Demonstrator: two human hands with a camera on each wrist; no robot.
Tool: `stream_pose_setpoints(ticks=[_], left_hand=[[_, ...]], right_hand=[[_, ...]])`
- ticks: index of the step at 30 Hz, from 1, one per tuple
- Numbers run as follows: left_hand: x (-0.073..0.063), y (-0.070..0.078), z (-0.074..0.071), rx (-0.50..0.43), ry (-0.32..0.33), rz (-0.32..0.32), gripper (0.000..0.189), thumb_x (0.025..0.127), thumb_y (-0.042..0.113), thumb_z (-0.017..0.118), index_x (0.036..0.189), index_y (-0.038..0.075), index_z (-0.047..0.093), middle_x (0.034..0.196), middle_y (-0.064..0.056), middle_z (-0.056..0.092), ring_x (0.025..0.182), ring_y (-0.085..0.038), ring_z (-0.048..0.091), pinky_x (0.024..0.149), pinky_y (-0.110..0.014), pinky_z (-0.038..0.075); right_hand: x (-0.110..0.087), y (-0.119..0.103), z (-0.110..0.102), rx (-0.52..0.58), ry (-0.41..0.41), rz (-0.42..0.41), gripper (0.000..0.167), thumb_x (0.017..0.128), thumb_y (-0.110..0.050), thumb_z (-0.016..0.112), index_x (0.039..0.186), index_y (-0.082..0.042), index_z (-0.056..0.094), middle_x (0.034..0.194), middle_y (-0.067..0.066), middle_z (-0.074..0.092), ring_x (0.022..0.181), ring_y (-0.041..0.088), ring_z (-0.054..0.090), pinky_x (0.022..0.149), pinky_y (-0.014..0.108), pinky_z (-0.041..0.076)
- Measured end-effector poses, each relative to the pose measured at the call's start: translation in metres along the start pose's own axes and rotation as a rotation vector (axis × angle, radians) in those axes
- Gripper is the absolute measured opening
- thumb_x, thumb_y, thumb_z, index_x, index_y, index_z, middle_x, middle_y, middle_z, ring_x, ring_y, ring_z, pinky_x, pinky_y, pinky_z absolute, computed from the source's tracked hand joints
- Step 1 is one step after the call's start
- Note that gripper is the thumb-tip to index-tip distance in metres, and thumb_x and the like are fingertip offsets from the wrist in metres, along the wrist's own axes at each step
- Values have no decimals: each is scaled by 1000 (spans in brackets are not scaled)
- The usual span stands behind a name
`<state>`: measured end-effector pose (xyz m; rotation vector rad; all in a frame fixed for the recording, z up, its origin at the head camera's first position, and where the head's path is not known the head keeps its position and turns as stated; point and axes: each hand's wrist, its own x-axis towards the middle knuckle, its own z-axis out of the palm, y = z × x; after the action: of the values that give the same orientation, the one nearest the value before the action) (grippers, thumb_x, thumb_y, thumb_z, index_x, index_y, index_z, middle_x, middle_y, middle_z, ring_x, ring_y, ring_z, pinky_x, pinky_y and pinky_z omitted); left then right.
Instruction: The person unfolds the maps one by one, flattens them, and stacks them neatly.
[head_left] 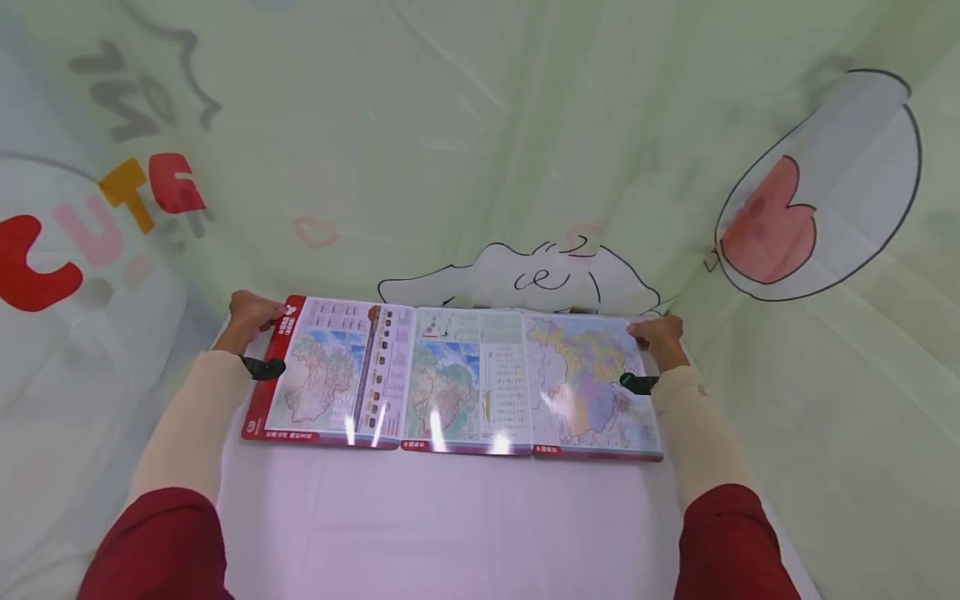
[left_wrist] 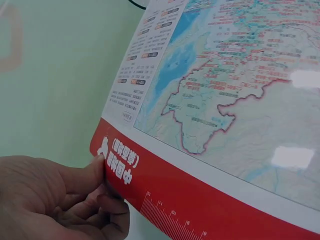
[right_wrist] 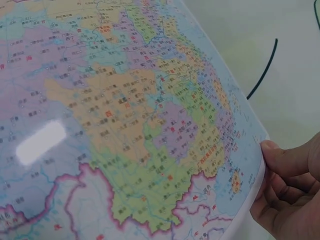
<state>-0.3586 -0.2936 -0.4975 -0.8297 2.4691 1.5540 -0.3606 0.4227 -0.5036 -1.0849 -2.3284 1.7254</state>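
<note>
A glossy folding map [head_left: 467, 379] is spread out in three panels, its printing upside down in the head view. A red band with white lettering and a ruler scale runs along its left edge. My left hand [head_left: 253, 317] pinches this red edge [left_wrist: 117, 167] near the far left corner, thumb on top and fingers curled beneath. At the opposite end, my right hand [head_left: 660, 337] pinches the right edge beside the coloured province map [right_wrist: 130, 115], its thumb on the printed face. Bright light reflections lie across the panels.
The map is over a white cloth-covered surface [head_left: 450, 525]. A pale green curtain [head_left: 450, 150] with cartoon drawings hangs behind it and along both sides, close to the map's far edge. Dark straps [head_left: 264, 367] cross the wrists.
</note>
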Motion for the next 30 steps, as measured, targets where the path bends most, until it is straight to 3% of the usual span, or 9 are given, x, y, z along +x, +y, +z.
stream_pose_setpoints(ticks=[4, 8, 15, 20, 23, 27, 30], left_hand=[[1, -7, 3, 13, 35, 21, 55, 108, 19, 67, 153, -10, 53, 154, -31, 60, 117, -41, 63, 113, -51, 58], [5, -17, 10, 36, 43, 54, 56, 108, 19, 66, 153, -12, 52, 156, -33, 58, 130, -49, 64, 116, -59, 54], [8, -33, 14, 66, 44, 47, 58, 107, 20, 65, 153, -13, 51, 157, -35, 56, 135, -55, 64, 111, -63, 55], [13, -36, 15, 65, 75, 44, 58, 107, 19, 65, 153, -13, 50, 156, -36, 56, 134, -57, 65, 109, -64, 56], [12, -36, 17, 68, 100, 50, 57, 107, 19, 64, 152, -13, 51, 155, -36, 57, 133, -57, 65, 109, -64, 56], [9, -39, 19, 68, 118, 46, 55, 107, 19, 65, 150, -13, 54, 152, -36, 59, 130, -57, 67, 107, -64, 57], [10, -44, 19, 70, 131, 38, 56, 104, 16, 68, 148, -15, 54, 149, -38, 61, 125, -58, 69, 103, -65, 59]], right_hand=[[3, 10, 6, -38, 12, -44, 27, 89, 14, 78, 111, 11, 63, 52, -9, 54, 50, 8, 53, 48, 22, 49], [1, 15, 11, -127, 59, -97, 33, 88, 9, 79, 117, 15, 64, 53, -9, 50, 50, 8, 49, 45, 20, 44], [-9, 24, 25, -236, 157, -125, 58, 88, -2, 80, 138, 17, 59, 102, 15, 64, 92, 26, 56, 59, 22, 45], [-9, 26, 33, -226, 168, -138, 55, 87, -2, 80, 135, 17, 61, 113, 22, 68, 97, 29, 58, 76, 31, 57], [5, 29, 37, -206, 160, -129, 55, 84, -1, 79, 134, 17, 61, 115, 24, 68, 97, 32, 58, 89, 42, 61], [39, 39, 41, -231, 156, -114, 57, 76, -7, 81, 127, 14, 64, 113, 25, 69, 95, 36, 58, 87, 45, 61], [49, 44, 46, -252, 145, -97, 63, 76, -9, 81, 131, 12, 61, 121, 29, 70, 100, 40, 62, 86, 47, 62]])
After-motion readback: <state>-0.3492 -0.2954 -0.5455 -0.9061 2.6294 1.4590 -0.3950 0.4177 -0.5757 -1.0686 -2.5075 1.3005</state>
